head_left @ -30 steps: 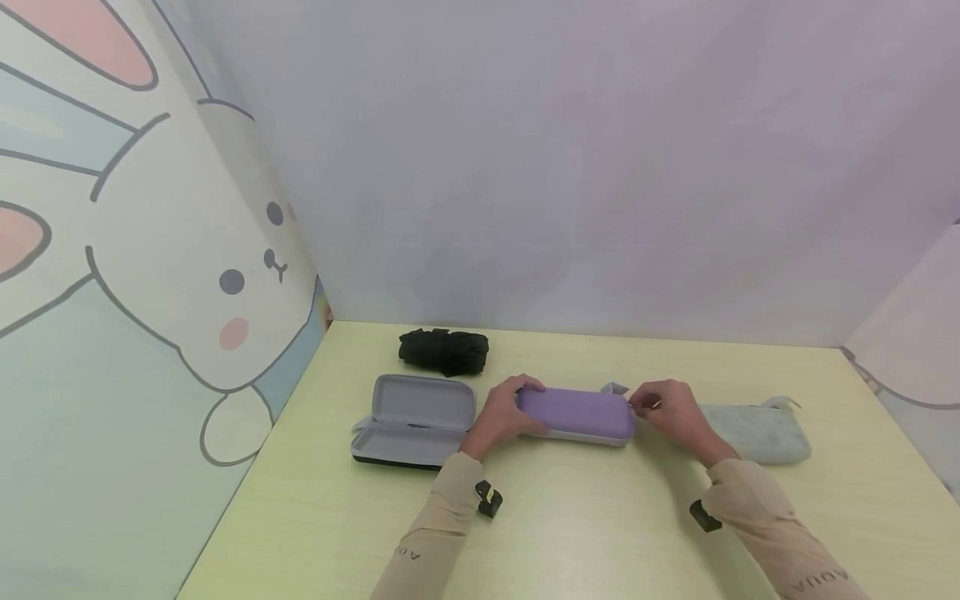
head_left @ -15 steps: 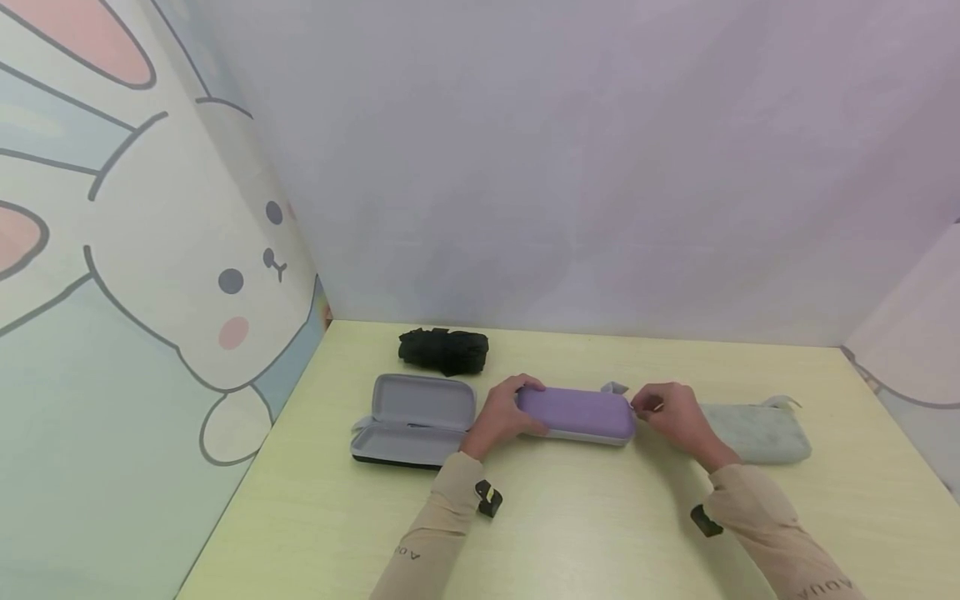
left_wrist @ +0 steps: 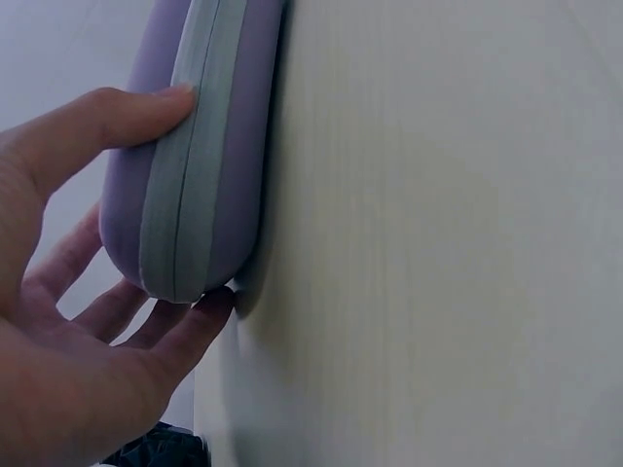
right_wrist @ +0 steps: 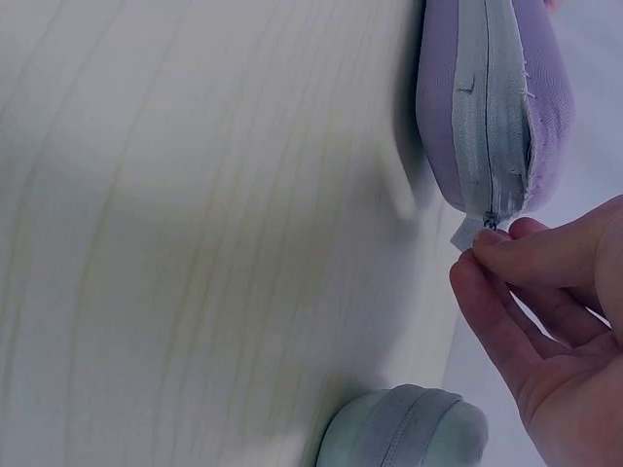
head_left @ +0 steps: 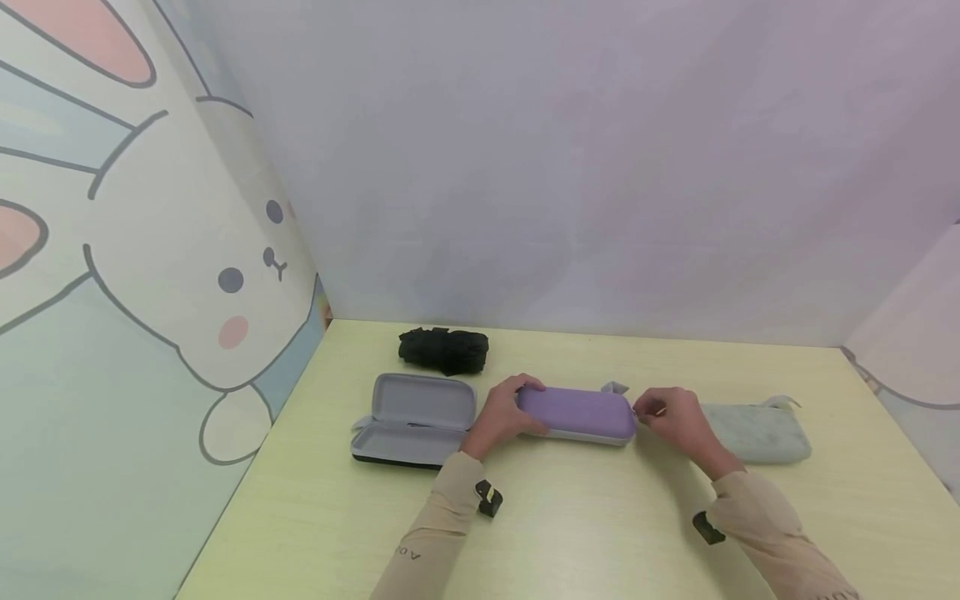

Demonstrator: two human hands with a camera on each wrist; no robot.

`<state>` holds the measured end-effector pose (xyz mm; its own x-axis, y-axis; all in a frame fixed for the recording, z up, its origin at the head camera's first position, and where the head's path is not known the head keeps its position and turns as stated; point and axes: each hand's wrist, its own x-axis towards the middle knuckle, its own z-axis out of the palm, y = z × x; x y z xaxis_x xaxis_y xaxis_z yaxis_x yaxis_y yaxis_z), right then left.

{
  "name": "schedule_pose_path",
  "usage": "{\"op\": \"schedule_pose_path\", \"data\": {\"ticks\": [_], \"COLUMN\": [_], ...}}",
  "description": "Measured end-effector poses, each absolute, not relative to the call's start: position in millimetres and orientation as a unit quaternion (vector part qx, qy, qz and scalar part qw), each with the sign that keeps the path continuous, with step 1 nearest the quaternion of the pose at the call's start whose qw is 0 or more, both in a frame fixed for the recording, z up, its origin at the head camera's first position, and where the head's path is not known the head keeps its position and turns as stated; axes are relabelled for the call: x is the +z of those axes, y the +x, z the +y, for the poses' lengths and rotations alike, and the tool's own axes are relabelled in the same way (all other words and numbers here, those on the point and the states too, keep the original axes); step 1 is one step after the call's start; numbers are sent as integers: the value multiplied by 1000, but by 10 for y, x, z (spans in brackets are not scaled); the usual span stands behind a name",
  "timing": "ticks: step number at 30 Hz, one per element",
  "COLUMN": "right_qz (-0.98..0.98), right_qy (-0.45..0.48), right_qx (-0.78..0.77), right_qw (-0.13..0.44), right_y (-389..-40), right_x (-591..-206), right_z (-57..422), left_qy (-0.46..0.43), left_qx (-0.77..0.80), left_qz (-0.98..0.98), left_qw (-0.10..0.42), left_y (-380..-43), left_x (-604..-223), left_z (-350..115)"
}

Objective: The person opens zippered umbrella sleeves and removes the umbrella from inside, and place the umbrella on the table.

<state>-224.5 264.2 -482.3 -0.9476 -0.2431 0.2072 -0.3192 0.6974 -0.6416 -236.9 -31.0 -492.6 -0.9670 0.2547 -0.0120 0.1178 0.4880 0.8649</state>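
Note:
A purple hard case [head_left: 576,412] with a grey zip band lies lid up on the table, mid-view. My left hand [head_left: 504,417] grips its left end, the thumb on the near side against the band [left_wrist: 185,224] and the other fingers round the end and far side. At the right end, my right hand [head_left: 675,419] pinches the zipper pull between thumb and forefinger. In the right wrist view the zipper slider [right_wrist: 490,222] sits at the case's end, and the teeth along the visible side are closed. The pull is mostly hidden by the fingertips.
Left of the purple case an open grey-lined case [head_left: 424,400] lies on the table [head_left: 577,525]. Behind it is a black folded bundle [head_left: 444,352]. A pale green pouch [head_left: 761,433] lies right of my right hand. A wall [head_left: 570,167] rises behind the table.
My right hand has shifted slightly right and toward the near side at the case's right end, still pinching the zipper pull. The left hand and the case have stayed in place.

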Motion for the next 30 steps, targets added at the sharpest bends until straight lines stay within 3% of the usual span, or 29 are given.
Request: {"op": "schedule_pose_path", "data": {"ticks": [30], "right_qz": [-915], "right_qy": [133], "right_qx": [376], "right_qw": [60], "right_y": [-2077], "right_x": [-4830], "right_z": [2610], "left_qy": [110], "left_qx": [496], "left_qz": [859], "left_qw": [65], "left_y": [-2365], "left_x": [-4913], "left_z": [-306]}}
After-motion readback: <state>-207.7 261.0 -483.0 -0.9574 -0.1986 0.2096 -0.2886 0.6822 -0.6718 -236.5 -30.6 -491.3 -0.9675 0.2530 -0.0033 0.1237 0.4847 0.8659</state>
